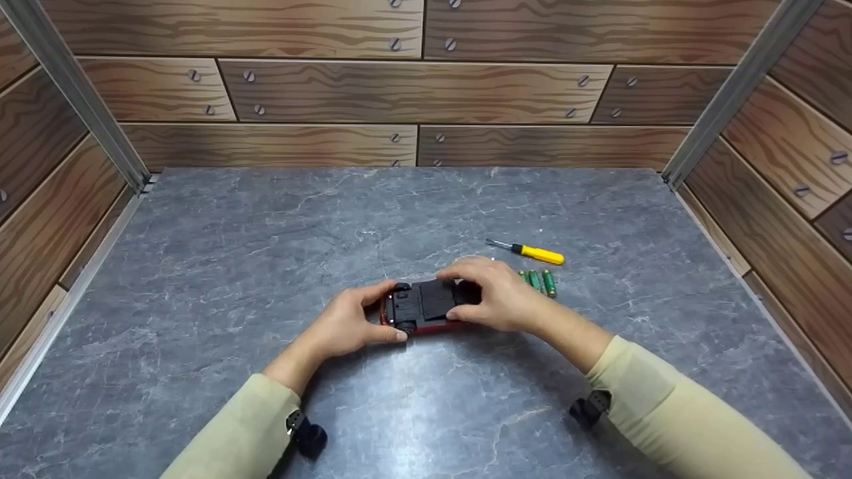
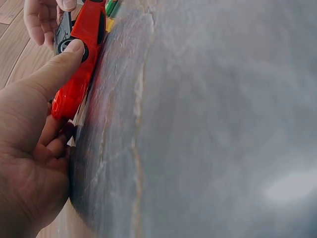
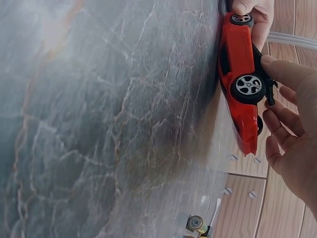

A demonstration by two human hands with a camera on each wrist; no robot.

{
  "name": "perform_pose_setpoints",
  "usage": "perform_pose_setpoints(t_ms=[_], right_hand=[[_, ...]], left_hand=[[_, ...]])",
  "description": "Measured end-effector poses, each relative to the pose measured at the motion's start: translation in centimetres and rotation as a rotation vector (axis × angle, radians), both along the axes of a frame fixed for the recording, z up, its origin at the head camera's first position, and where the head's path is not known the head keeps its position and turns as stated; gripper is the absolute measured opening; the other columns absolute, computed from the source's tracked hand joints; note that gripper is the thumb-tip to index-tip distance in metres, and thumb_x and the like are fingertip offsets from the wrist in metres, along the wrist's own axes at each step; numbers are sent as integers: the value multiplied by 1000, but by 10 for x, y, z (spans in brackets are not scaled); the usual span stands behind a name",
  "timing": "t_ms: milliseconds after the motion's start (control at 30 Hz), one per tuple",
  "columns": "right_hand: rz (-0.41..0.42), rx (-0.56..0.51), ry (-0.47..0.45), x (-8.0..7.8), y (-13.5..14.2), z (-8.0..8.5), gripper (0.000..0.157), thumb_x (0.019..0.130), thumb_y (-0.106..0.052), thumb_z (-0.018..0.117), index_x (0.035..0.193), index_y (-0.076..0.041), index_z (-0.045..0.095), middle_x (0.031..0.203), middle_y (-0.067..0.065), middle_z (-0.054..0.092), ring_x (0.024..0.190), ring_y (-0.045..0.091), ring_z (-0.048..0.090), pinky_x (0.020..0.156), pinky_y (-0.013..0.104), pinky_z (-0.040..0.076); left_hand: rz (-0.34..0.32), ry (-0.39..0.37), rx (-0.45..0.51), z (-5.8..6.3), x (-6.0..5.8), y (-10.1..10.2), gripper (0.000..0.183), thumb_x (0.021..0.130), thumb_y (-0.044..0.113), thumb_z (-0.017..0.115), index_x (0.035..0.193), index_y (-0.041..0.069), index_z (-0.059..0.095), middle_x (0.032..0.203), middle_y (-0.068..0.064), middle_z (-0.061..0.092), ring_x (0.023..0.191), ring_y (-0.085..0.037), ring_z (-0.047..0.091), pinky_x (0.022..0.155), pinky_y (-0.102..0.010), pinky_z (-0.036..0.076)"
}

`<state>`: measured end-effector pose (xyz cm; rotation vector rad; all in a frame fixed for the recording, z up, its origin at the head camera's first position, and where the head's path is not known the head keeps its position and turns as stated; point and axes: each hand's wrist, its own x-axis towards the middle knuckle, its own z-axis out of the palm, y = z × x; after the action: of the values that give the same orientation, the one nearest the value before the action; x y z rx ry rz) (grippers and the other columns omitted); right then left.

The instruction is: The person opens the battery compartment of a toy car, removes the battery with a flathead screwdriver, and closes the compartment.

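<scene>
A red toy car (image 3: 237,54) lies upside down on the table, its black underside (image 1: 405,305) facing up. My left hand (image 1: 343,324) grips one end of it, thumb on the near wheel and fingers on the far side. Over the middle of the underside sits a black battery cover (image 1: 436,299), slightly tilted. My right hand (image 1: 502,296) pinches this cover between thumb and fingers. In the right wrist view the cover's edge stands a little off the car body, beside a silver-spoked wheel (image 3: 248,85).
Several green batteries (image 1: 548,283) lie just beyond the right hand, partly hidden by it. Behind them is a screwdriver (image 1: 540,255) with a yellow handle. Wood-patterned panels (image 1: 413,93) wall the grey marbled table (image 1: 266,226) at the back and sides.
</scene>
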<state>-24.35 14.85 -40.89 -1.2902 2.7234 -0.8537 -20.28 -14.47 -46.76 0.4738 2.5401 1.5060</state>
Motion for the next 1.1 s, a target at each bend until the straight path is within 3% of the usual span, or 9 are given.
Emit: perform_pose_setpoints(t_ms=[467,1100], right_hand=[[12,-32,45,0,1,-4,55,84,-24,91,134,-13,71,135,5,72,131,31,62,115,53,45],[-8,-11,10,0,1,-1,57,84,-26,90,136,-11,70,136,8,71,133,34,60,116,56,44]], left_hand=[[-1,-4,-7,2,0,0,95,76,28,98,156,7,53,155,-12,57,142,-29,52,125,-48,31],[11,-13,4,0,0,0,96,73,28,99,155,8,53,153,-11,58,142,-29,53,125,-49,30]])
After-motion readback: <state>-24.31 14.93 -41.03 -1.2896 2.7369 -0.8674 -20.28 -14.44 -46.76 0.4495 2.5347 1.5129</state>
